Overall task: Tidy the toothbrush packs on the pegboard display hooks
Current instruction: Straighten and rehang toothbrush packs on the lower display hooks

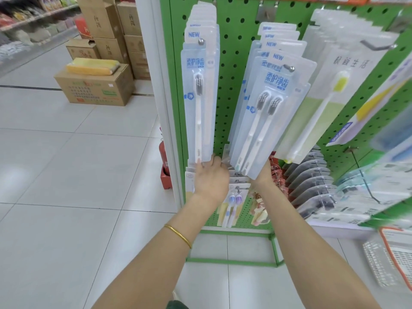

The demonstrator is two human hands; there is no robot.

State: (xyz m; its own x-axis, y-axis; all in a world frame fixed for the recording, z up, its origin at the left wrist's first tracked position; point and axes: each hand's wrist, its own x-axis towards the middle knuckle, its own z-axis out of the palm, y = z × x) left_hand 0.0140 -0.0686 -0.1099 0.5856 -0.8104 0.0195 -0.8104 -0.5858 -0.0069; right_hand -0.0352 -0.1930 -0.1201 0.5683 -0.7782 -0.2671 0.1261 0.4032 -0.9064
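Bare forearms reach up from six o'clock, a gold bangle [178, 236] on the left one. On the green pegboard [238, 21] at twelve o'clock, the left hand [210, 177] lays fairly straight fingers against the bottom edge of the left toothbrush packs [199, 103]. The right hand [264, 176] sits under the tilted right toothbrush packs [267, 108] — fingers hidden, so I cannot tell its grip. White floor tiles [66, 163] spread at nine o'clock — cardboard boxes [95, 85] stand at ten.
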